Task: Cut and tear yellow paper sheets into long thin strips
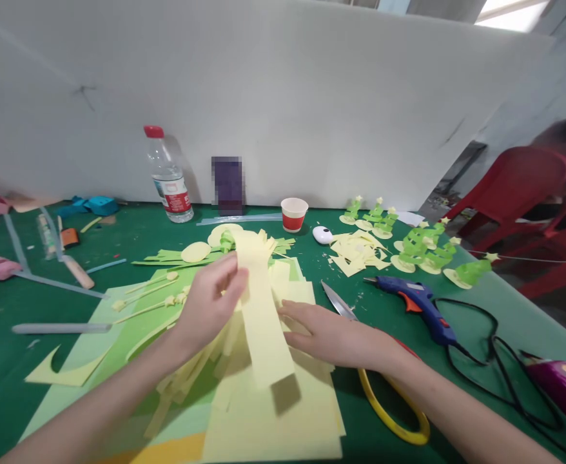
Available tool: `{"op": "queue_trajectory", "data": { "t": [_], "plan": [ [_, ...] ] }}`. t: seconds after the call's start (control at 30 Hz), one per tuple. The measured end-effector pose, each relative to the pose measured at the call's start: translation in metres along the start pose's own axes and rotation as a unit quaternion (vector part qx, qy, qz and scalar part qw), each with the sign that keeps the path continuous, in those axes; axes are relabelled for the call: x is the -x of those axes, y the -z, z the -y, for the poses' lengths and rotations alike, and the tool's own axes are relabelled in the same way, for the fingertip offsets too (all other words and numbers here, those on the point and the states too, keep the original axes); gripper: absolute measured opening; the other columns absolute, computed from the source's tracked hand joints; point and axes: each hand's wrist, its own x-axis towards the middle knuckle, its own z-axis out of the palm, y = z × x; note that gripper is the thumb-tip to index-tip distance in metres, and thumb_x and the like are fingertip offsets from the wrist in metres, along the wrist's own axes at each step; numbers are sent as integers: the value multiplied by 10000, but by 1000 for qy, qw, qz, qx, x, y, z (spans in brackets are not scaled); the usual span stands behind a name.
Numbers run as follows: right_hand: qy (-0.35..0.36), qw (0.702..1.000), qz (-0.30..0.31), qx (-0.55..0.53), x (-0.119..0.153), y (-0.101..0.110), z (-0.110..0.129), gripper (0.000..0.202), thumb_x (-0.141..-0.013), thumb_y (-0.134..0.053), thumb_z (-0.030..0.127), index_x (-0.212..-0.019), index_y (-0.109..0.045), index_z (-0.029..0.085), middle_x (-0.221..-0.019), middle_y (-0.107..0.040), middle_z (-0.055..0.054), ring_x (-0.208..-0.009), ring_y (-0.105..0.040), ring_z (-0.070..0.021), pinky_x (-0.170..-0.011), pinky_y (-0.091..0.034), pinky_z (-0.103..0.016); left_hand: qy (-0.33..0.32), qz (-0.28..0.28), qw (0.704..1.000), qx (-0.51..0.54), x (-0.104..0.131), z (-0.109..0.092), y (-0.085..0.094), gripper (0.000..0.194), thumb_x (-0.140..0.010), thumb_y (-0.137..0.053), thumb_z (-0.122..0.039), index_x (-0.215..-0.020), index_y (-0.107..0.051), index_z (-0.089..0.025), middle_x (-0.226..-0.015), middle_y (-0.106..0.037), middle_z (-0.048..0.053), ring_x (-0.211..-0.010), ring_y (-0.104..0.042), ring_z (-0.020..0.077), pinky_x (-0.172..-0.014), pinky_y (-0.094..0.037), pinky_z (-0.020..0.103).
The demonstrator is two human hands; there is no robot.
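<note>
A wide strip of pale yellow paper [263, 309] slants up from a stack of yellow sheets [283, 422]. My left hand [214, 293] is closed on its left edge, thumb in front. To the right of the strip, my right hand [324, 332] reaches in low over the stack with its fingers stretched out; some fingertips lie at the strip's edge, partly hidden. Narrow yellow strips [191, 380] lie under and beside my left hand. Left of them are thin stems with knotted paper stars [169, 301] on green sheets [133, 361].
Scissors [394, 419] lie partly under my right forearm. A blue glue gun [421, 306] with a black cord is at the right. Behind stand a water bottle [171, 183], a paper cup [294, 216], yellow scraps [360, 251] and several green paper trees [413, 245].
</note>
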Motion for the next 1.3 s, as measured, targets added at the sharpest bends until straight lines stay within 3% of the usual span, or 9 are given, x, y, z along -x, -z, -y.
{"op": "queue_trajectory", "data": {
  "t": [0.17,0.27,0.5,0.6,0.7,0.8,0.9,1.1,1.3],
  "plan": [
    [48,987,-49,-143,-16,9,4,322,-854,-357,336,-927,-621,166,-993,-624,-82,-882,-567,-199,-812,-420,-357,-78,208,971,-82,4,3,0,274,-746,-395,-303,-495,-394,-195,-534,-437,-29,-520,-434,129,-482,-352,225],
    [55,968,-87,-229,-19,20,3,291,-809,-401,343,-927,-608,176,-895,-633,-64,-772,-569,-165,-698,-445,-295,-127,311,934,-118,7,1,1,267,-752,-367,-256,-492,-373,-193,-528,-427,-32,-484,-416,114,-477,-347,223],
    [100,961,-90,-240,3,40,19,323,-791,-456,440,-732,-613,165,-652,-571,-29,-582,-489,-128,-543,-392,-250,-251,260,907,-214,7,10,2,226,-718,-361,-186,-514,-271,-218,-503,-298,-44,-456,-287,122,-463,-235,269],
    [157,966,-161,-128,13,42,27,56,-714,-608,241,-718,-606,186,-688,-585,-1,-644,-521,-130,-597,-412,-249,-277,243,897,-245,4,17,4,168,-676,-415,-195,-512,-388,-216,-506,-422,-17,-432,-330,124,-445,-243,270],
    [191,962,-182,-77,18,40,30,36,-704,-601,165,-709,-610,200,-707,-609,12,-636,-527,-120,-573,-416,-237,-292,239,891,-253,5,19,6,127,-684,-477,-287,-653,-564,-200,-708,-626,73,-578,-532,194,-545,-389,297],
    [207,963,-159,-71,21,36,32,77,-717,-592,135,-698,-615,207,-689,-604,23,-618,-512,-109,-551,-400,-227,-235,261,924,-149,11,11,5,386,-816,-351,-399,-1041,-586,-191,-1103,-618,107,-981,-557,275,-838,-407,365],
    [217,963,-125,-97,22,30,35,89,-724,-589,118,-691,-616,196,-700,-588,6,-664,-516,-126,-598,-398,-254,-62,321,943,63,20,-1,2,516,-902,-143,-448,-1181,-529,-250,-1266,-525,34,-1166,-453,232,-981,-315,350],
    [220,959,-89,-154,30,19,45,170,-696,-578,63,-658,-630,220,-839,-511,-1,-736,-487,-126,-637,-425,-254,44,343,897,276,30,-19,-4,429,-779,-466,-578,-1050,-637,-293,-1042,-661,14,-996,-579,218,-906,-405,323],
    [244,946,-173,-125,37,6,51,306,-650,-509,-7,-706,-646,261,-804,-499,11,-750,-486,-124,-596,-404,-235,72,335,894,290,37,-30,-5,277,-685,-655,-464,-905,-709,-307,-824,-718,-6,-866,-645,209,-833,-455,302]
  ]
}}
